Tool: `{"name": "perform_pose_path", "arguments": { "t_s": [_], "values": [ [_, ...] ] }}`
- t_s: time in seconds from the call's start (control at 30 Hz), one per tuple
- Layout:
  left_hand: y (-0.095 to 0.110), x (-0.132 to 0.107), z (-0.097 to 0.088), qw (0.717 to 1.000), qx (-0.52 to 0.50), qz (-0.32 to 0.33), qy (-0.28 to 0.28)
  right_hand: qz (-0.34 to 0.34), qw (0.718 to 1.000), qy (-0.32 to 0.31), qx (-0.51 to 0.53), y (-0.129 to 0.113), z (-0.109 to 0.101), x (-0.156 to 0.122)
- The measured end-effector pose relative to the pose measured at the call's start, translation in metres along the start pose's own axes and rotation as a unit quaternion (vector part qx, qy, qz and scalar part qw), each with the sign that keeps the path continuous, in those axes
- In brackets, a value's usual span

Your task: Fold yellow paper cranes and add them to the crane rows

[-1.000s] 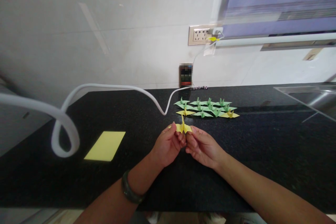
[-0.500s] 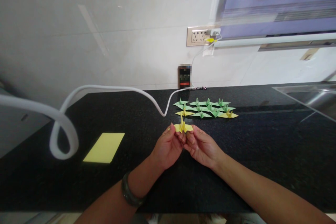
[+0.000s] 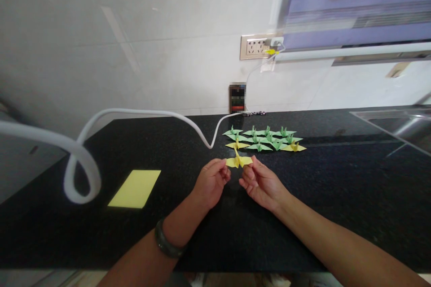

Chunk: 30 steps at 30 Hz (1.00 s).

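Note:
Between my two hands a yellow paper crane [image 3: 238, 161] is held up by its wings, its neck pointing upward. The fingers of my left hand [image 3: 212, 181] pinch the left wing tip. My right hand [image 3: 264, 184] pinches the right wing tip between thumb and fingers. Just beyond stand several green paper cranes [image 3: 259, 147] in close rows on the dark counter [image 3: 188, 242]. A yellow crane [image 3: 237, 145] sits at the left end of the front row, and another yellow crane [image 3: 295, 147] at its right end.
A stack or sheet of yellow paper [image 3: 135, 189] lies on the counter at the left. A thick white cable [image 3: 151, 113] loops across the left side. At the back a phone-like device [image 3: 237, 97] leans on the wall below a socket [image 3: 257, 47]. A metal sink [image 3: 404, 125] is at right.
My hands have moved slightly apart, from cupping under the yellow crane to gripping its wing tips. The crane has shifted a little to the right and its neck now leans left.

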<state>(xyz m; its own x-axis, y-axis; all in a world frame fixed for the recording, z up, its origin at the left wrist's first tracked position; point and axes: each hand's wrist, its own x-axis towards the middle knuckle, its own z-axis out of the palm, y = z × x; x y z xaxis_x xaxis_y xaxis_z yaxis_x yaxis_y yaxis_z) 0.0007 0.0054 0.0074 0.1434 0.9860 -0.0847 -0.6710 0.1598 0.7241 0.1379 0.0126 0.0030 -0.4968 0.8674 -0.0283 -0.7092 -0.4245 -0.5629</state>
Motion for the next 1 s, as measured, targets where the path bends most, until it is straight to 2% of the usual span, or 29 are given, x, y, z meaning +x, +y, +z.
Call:
{"name": "perform_pose_path", "arguments": {
  "t_s": [0.23,0.43,0.6,0.7,0.77,0.87,0.93,1.0],
  "values": [
    [0.0,0.002,-0.002,0.999,-0.018,-0.016,0.024,0.011,1.0,0.011,-0.007,-0.002,0.001,0.001],
    [0.004,0.003,0.0,0.997,-0.036,-0.03,0.057,0.011,0.997,0.033,-0.063,-0.004,0.0,0.001],
    [0.009,0.005,-0.002,0.996,-0.066,-0.032,0.048,-0.022,0.994,0.047,-0.101,-0.013,-0.004,0.004],
    [0.016,0.009,-0.008,0.994,-0.089,-0.023,0.061,-0.084,0.988,0.065,-0.116,-0.031,-0.006,0.006],
    [0.019,0.011,-0.012,0.993,-0.062,-0.054,0.079,-0.147,0.971,0.084,-0.167,-0.043,-0.005,0.007],
    [0.021,0.012,-0.017,0.991,-0.032,-0.103,0.074,-0.187,0.918,0.102,-0.334,-0.052,0.003,0.009],
    [0.021,0.011,-0.017,0.989,-0.016,-0.131,0.06,-0.174,0.874,0.073,-0.447,-0.051,0.012,0.01],
    [0.023,0.01,-0.017,0.988,-0.007,-0.148,0.05,-0.145,0.839,0.015,-0.524,-0.046,0.02,0.012]
  ]
}}
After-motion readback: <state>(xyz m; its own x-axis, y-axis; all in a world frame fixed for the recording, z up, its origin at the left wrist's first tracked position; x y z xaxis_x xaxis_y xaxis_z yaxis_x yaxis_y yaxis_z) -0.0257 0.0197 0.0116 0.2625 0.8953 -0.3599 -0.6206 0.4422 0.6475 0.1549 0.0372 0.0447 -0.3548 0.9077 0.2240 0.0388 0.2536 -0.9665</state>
